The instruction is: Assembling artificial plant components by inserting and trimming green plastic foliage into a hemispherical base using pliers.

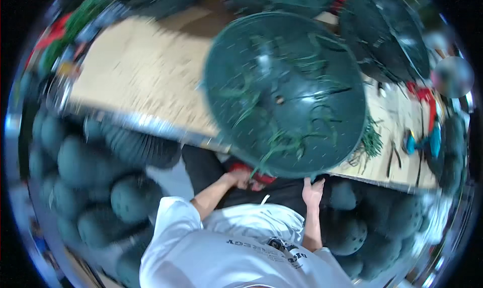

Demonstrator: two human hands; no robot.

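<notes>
A large dark green bowl, round and shiny inside with a small hole at its middle, sits tilted over the near edge of the workbench. Loose green strips are scattered inside it. My right hand grips its near rim, thumb up against the edge. Below the rim and to the left, my left hand is closed beside a red thing above my lap. Blur and the bowl hide what the left fingers hold, if anything. One green strip hangs over the rim close to that hand.
The pale wooden workbench has a metal front edge. More dark green bowls stand at the back and right. A green bunch and a turquoise-handled tool lie right. Dark rounded pieces are piled on both sides of me.
</notes>
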